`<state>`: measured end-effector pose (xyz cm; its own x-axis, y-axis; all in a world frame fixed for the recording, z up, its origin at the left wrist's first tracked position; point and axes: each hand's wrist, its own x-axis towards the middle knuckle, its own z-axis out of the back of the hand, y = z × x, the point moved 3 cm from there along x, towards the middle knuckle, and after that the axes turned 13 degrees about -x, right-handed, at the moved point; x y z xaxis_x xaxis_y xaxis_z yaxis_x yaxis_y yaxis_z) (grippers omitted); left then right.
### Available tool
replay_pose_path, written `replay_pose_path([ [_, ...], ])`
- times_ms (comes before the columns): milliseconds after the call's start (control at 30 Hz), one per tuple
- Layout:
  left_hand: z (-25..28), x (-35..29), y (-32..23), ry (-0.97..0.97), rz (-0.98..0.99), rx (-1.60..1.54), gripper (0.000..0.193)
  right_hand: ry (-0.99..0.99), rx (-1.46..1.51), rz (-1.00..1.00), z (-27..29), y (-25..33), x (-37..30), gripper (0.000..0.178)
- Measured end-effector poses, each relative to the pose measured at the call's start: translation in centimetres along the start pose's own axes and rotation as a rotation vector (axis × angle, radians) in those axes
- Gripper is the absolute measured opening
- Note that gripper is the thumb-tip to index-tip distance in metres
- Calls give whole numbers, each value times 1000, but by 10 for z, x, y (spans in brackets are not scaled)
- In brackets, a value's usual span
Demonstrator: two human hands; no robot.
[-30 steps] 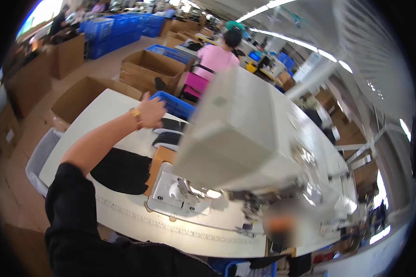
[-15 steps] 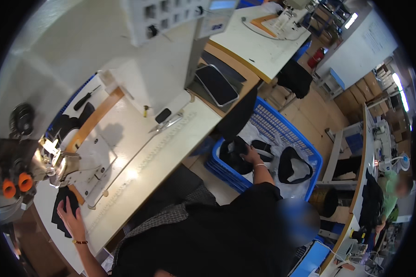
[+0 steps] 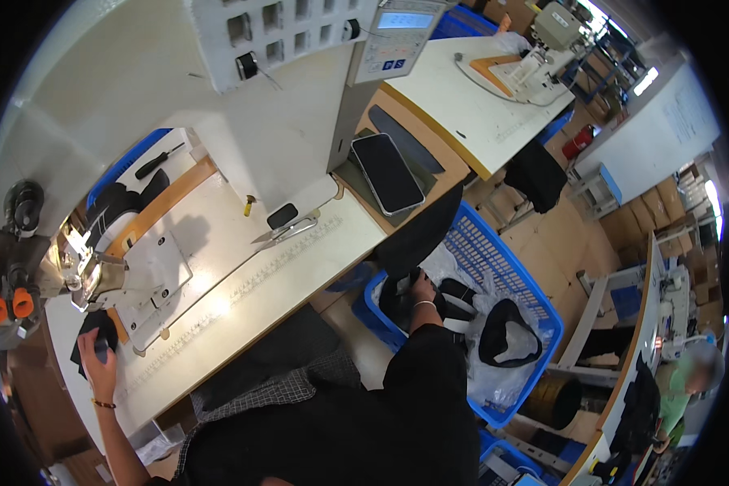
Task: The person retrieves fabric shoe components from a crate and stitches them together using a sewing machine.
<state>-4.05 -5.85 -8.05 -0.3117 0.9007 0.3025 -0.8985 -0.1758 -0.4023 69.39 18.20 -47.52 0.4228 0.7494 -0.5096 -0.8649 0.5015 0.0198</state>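
Note:
My left hand point(image 3: 99, 371) is at the left end of the white sewing table point(image 3: 219, 324), its fingers curled over a black fabric piece point(image 3: 99, 324) beside the sewing machine's needle area point(image 3: 101, 279). Out to the right, my right hand point(image 3: 423, 289) reaches down into a blue plastic basket point(image 3: 482, 243). Its fingers close on a black fabric piece point(image 3: 395, 306) near the basket's left side; the fingertips are partly hidden. More black pieces lie there on clear plastic, one of them a curved black piece with an opening point(image 3: 510, 334).
Metal scissors point(image 3: 287, 232), a small black oval thing point(image 3: 282, 215) and a screwdriver point(image 3: 154, 164) lie on the table. A phone point(image 3: 389, 174) rests by the machine's control panel point(image 3: 401, 36). A black stool point(image 3: 526, 178) stands beyond the basket. A person in green point(image 3: 674, 397) sits far right.
My left hand has gone from lying spread on the black fabric to curling its fingers around it. My right hand stays in the basket, on the black piece. The view has shifted.

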Motion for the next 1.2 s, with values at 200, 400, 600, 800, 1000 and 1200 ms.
replay_pose_path([
  [200,18,19,-34,-28,17,-297,38,-427,64,267,12,-24,-8,35],
  [400,31,30,-65,-14,-69,-655,30,-974,344,142,73,-69,-55,27],
  [600,51,28,-90,-25,-193,-708,36,-1402,640,577,240,0,-196,30],
  [800,76,33,-115,-79,-338,-572,41,-1475,114,1349,285,227,-388,53],
  [1000,109,34,-141,-108,-289,-469,35,-1612,124,2022,254,345,-514,38],
  [1200,113,36,-145,-131,-402,-320,37,-1444,312,2157,233,380,-531,28],
])
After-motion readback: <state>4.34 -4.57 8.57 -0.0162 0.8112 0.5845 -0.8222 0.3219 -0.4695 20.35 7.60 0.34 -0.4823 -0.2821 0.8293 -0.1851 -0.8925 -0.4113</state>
